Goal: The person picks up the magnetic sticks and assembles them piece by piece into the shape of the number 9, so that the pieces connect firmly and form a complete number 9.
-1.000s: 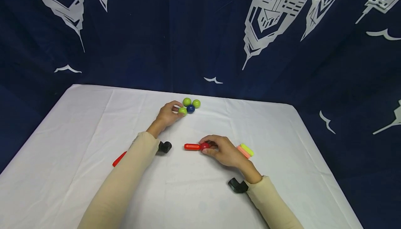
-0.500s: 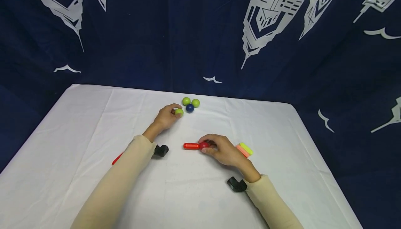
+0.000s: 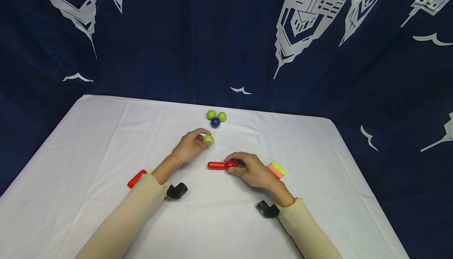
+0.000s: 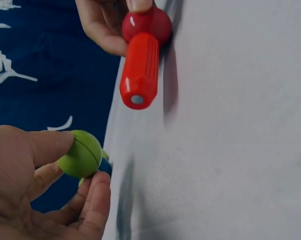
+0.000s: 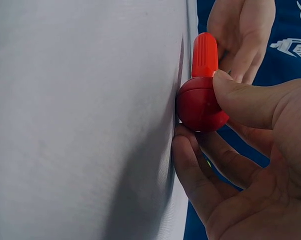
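My left hand (image 3: pixel 191 147) pinches a light green ball (image 4: pixel 80 154) between thumb and fingertips, above the white cloth. Thumb and fingers of my right hand (image 3: pixel 254 171) hold a dark red ball (image 5: pixel 198 104), low over the table. A bright red ribbed stick (image 4: pixel 140 72) is joined to that ball and points left, toward the left hand's side. Its free end shows a small pale metallic disc in the left wrist view. Beyond the left hand, a dark blue ball (image 3: pixel 215 123) lies grouped with two green balls (image 3: pixel 211 114).
Beside the right wrist lie a salmon stick (image 3: pixel 274 171) and a yellow stick (image 3: pixel 279 168). Another red stick (image 3: pixel 137 178) lies by the left forearm, which partly hides a yellow-green piece (image 3: pixel 151 171). A dark blue printed curtain (image 3: pixel 159 54) hangs behind the table.
My left hand has drawn the green ball away from the group at the back, nearer to me and toward the red stick. The right hand stays in place with the red ball.
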Motion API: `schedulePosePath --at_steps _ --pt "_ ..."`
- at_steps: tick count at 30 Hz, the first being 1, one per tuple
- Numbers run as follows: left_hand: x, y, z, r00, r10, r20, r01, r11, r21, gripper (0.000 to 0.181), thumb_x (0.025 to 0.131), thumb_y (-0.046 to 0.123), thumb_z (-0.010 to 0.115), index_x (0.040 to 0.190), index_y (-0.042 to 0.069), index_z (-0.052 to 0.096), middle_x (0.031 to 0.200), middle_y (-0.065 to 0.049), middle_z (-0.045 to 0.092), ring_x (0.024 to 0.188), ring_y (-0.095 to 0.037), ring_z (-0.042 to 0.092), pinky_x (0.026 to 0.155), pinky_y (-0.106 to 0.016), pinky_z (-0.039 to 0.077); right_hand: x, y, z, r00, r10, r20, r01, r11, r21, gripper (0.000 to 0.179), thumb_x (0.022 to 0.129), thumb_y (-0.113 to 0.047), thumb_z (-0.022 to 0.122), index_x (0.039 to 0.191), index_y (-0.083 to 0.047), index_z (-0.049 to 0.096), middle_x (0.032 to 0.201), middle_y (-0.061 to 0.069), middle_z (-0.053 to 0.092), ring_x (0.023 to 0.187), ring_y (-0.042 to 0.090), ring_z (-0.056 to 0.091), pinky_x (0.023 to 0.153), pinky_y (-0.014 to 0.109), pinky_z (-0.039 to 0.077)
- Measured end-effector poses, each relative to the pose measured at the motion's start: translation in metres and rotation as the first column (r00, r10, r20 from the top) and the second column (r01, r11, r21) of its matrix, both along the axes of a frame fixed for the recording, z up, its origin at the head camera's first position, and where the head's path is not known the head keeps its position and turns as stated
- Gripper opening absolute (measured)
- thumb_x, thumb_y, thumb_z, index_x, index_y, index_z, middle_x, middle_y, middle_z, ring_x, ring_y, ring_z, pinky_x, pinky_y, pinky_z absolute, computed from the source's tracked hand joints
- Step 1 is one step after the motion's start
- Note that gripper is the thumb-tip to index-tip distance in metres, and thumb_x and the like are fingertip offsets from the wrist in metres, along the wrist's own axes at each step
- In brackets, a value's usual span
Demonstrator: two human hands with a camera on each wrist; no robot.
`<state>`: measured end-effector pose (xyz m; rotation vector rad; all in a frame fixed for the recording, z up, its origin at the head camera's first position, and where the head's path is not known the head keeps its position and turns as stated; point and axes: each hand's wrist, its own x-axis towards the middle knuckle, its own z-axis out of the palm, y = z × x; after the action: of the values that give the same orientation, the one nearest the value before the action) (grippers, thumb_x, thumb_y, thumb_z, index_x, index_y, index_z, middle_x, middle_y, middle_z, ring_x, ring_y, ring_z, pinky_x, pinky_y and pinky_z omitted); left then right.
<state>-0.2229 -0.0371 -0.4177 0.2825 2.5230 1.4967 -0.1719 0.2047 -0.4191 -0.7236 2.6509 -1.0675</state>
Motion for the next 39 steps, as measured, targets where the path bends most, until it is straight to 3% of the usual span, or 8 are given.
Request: schedulePosePath --at_steps 9,17,30,39 --pt "0.029 -0.019 0.005 0.998 -0.02 -0.062 0.019 1.0 -0.014 0.03 0.094 0.019 0.07 0.123 0.014 0.064 0.114 -0.012 0.066 0.099 -0.022 0.065 0.089 -0.039 0.051 0.0 0.0 0.0 1.0 -0.003 0.009 0.002 1.0 0.004 0.023 0.094 -0.014 0.07 0.117 -0.014 0.068 0.108 -0.001 0.068 0.095 0.014 0.061 0.088 0.03 0.054" --pt "0.044 -0.028 0.004 0.995 -0.065 -0.076 0.063 0.998 -0.018 0.027 0.093 0.014 0.07 0.119 0.014 0.065 0.111 -0.01 0.069 0.092 -0.018 0.065 0.085 -0.036 0.052 -0.001 0.001 0.0 1.0 -0.009 0.003 0.009 1.0 0.005 0.023 0.094 -0.014 0.07 0.118 -0.014 0.069 0.109 -0.001 0.068 0.096 0.015 0.061 0.089 0.03 0.053" --pt "0.055 -0.03 -0.009 0.997 -0.068 -0.027 0.068 0.998 -0.01 0.025 0.092 0.007 0.067 0.116 0.013 0.067 0.107 -0.009 0.069 0.091 -0.018 0.062 0.084 -0.034 0.05 0.0 0.002 -0.003 1.0 -0.006 0.012 0.006 1.0 0.004 0.024 0.094 -0.014 0.07 0.118 -0.014 0.068 0.108 -0.002 0.068 0.094 0.013 0.061 0.088 0.029 0.053" --pt "0.055 -0.03 -0.012 0.995 -0.084 -0.046 0.083 0.996 -0.019 0.024 0.093 0.009 0.069 0.116 0.013 0.068 0.107 -0.01 0.068 0.09 -0.017 0.061 0.083 -0.033 0.05 0.001 0.001 0.0 1.0 -0.006 0.017 0.006 1.0 0.004 0.024 0.094 -0.014 0.07 0.118 -0.014 0.068 0.109 -0.002 0.068 0.095 0.014 0.061 0.089 0.03 0.053"
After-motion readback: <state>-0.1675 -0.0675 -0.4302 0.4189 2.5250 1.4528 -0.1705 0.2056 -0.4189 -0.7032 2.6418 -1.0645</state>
